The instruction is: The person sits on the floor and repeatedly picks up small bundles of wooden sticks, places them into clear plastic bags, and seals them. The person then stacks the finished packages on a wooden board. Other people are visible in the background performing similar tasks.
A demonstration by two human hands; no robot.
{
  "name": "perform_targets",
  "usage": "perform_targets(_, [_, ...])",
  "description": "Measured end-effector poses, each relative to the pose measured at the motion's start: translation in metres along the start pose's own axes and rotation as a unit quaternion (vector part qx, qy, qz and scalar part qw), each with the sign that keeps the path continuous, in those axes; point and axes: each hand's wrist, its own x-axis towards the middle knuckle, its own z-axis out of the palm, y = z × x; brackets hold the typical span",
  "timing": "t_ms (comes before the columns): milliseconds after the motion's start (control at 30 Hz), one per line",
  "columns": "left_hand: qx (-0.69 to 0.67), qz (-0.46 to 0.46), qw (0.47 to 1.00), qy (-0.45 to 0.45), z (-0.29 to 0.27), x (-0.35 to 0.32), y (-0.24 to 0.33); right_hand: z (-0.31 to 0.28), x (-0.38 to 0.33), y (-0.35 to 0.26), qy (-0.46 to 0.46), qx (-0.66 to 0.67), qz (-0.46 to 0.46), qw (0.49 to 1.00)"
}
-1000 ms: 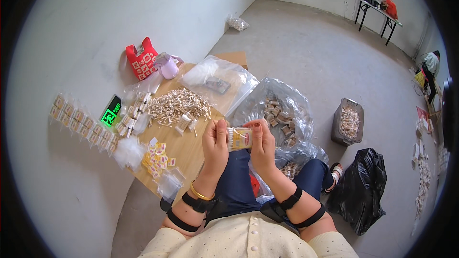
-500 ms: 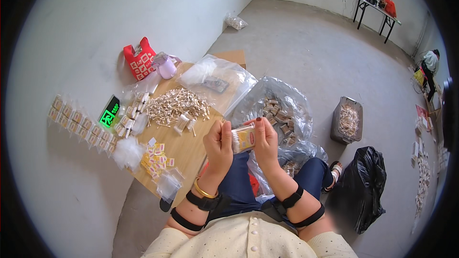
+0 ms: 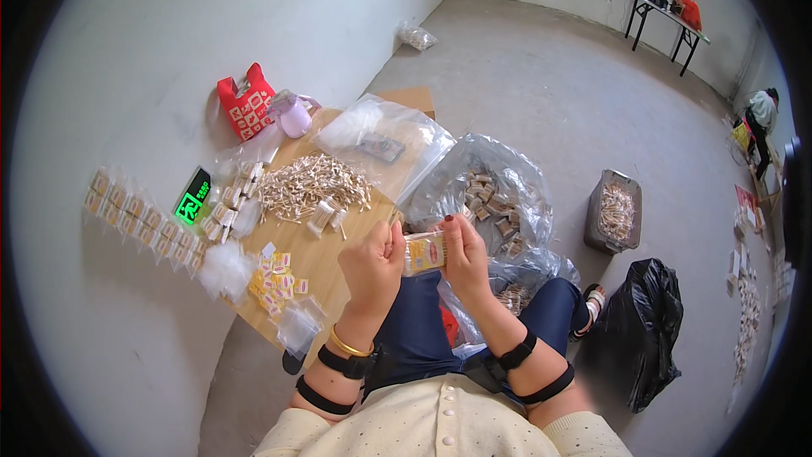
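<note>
- We are finding the swab packet (image 3: 425,252) above the person's lap, just right of the bench (image 3: 342,264), with the left hand (image 3: 372,264) and the right hand (image 3: 465,256) holding it between them.
- The left hand's fingers are curling tightly at the packet's left end, no gap showing; the right hand's fingers are gripping its right end, thumb on top. We are not able to tell how firmly.
- We are rating slippage as the chief risk: the clear film is looking smooth, and an uneven pinch could be its cause.
- We are also allowing for spilled swabs, should the left end be lying unsealed; the fingers are hiding it.
- We are considering torn film or bent swabs possible, if both hands are pulling too hard.
- A dropped packet could be landing among the bundles in the clear sack (image 3: 541,182), which is lying open beyond the right hand.
- The yellow cards (image 3: 275,279) are lying loose near the bench's left edge; a knock from the left forearm could be scattering them.
- We are counting one packet in hand, one purple flask (image 3: 293,118), one red bag (image 3: 245,103), one lit green sign (image 3: 193,199), one grey bin (image 3: 595,224) and one black bag (image 3: 643,330).
- We are leaving the cards, bundles and loose swabs (image 3: 309,184) uncounted: they are overlapping too much.
</note>
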Motion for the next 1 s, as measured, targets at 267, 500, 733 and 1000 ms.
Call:
perform_targets(267, [-0.371, -0.156, 0.915, -0.006, 0.007, -0.003, -0.001, 0.002, 0.009, 0.003, 0.027, 0.065, -0.035, 0.997])
perform_targets(500, [-0.446, -0.211, 0.865, -0.084, -0.001, -0.005, -0.016, -0.013, 0.012, -0.003, 0.059, 0.063, -0.014, 0.996])
perform_targets(733, [-0.478, -0.247, 0.817, -0.207, 0.002, -0.009, -0.011, -0.029, 0.009, -0.01, 0.112, -0.097, -0.121, 0.981])
perform_targets(1000, [-0.468, -0.206, 0.835, -0.205, 0.0, -0.011, -0.01, -0.152, -0.004, 0.031, 0.217, -0.217, -0.077, 0.949])
